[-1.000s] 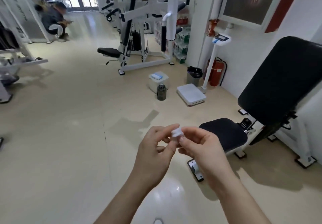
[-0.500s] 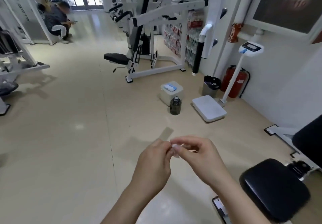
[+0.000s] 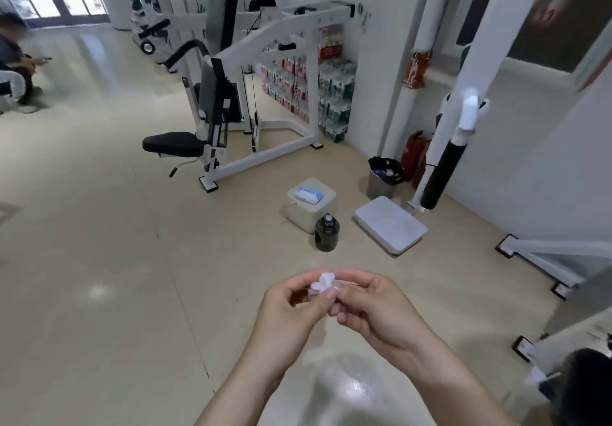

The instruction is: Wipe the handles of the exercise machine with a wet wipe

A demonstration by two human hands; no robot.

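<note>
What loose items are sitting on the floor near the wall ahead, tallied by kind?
White storage box: 1
Wipe pack, on top of the box: 1
Dark water jug: 1
Bin with black liner: 1
White scale platform: 1
Red fire extinguisher, partly hidden: at least 1
Total: 6

White wet wipe (image 3: 323, 282), black handle (image 3: 440, 177), beige floor (image 3: 99, 243).

Head view, sole camera: riding on my head, looking forward and down across the gym floor (image 3: 99, 260); my left hand (image 3: 291, 306) and right hand (image 3: 371, 306) are sitting close, low centre; machines are standing farther off.
</note>
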